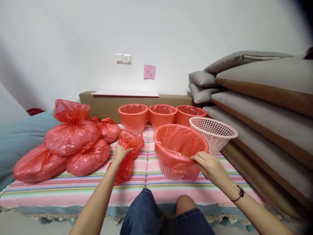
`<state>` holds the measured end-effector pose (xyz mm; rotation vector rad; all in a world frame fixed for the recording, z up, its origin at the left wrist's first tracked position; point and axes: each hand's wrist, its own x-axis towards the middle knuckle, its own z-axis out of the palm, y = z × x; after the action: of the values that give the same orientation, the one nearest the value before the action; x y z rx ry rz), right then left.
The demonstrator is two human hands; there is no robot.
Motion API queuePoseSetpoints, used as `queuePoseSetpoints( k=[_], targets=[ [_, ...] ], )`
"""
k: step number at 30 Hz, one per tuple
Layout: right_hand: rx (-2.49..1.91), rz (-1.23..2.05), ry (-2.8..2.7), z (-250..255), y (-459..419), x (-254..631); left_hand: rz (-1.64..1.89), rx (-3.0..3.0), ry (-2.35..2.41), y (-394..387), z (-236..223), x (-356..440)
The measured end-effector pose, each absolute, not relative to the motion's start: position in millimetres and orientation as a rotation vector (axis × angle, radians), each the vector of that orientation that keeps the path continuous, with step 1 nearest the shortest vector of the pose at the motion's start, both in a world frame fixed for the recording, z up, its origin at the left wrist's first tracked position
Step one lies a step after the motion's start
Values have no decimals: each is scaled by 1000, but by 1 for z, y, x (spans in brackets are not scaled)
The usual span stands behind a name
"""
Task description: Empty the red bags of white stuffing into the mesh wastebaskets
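My left hand [119, 152] is closed on a crumpled, loose red plastic bag [124, 169] lying on the striped cover. To its right stands a pale pink perforated basket [171, 173] with a red plastic liner bag [174, 163] inside it and folded over its rim. My right hand [207, 163] grips this basket's near right rim, fingers over the bagged edge and thumb partly hidden. Just behind it, an unlined pale pink basket [214, 127] leans to the right.
Three baskets covered in red bags [133, 119] stand in a row at the back. Several full, tied red bags [72, 137] are heaped on the left. Stacked grey cushions [264, 101] rise on the right. The striped cover [146, 192] ends near my knees.
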<state>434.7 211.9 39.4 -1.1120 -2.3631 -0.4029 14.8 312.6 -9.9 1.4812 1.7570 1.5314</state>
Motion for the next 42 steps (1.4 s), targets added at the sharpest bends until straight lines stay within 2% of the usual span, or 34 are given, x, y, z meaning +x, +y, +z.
queuePoseSetpoints(
  k=[4,9,13,16,20,26,31,33,37,40,42],
  targets=[
    [-1069,-210,-2347,58,216,438,1520,1920,1611,289,22,50],
    [-1009,-178,-2203,109,240,432,1092,2566,945,272,64,126],
    [-976,-244,-2186,151,261,420,1082,2559,1034,296,93,164],
    [-984,-261,-2168,166,268,415,900,2422,1143,321,107,169],
    [-1025,-107,-2277,153,261,427,820,2355,1187,331,112,159],
    [-1161,164,-2437,93,239,481,861,2289,1089,320,102,144],
    [-1129,319,-2448,79,239,506,564,2419,1037,313,107,119],
    [-1112,186,-2385,87,242,509,621,2554,1112,310,113,110],
    [-1177,-311,-2057,116,248,504,1118,2674,1468,309,133,108],
    [-1299,-497,-1743,143,253,492,1509,2308,1736,318,155,119],
    [-1287,-455,-1643,160,258,481,1596,1938,1629,326,167,129]
  ],
)
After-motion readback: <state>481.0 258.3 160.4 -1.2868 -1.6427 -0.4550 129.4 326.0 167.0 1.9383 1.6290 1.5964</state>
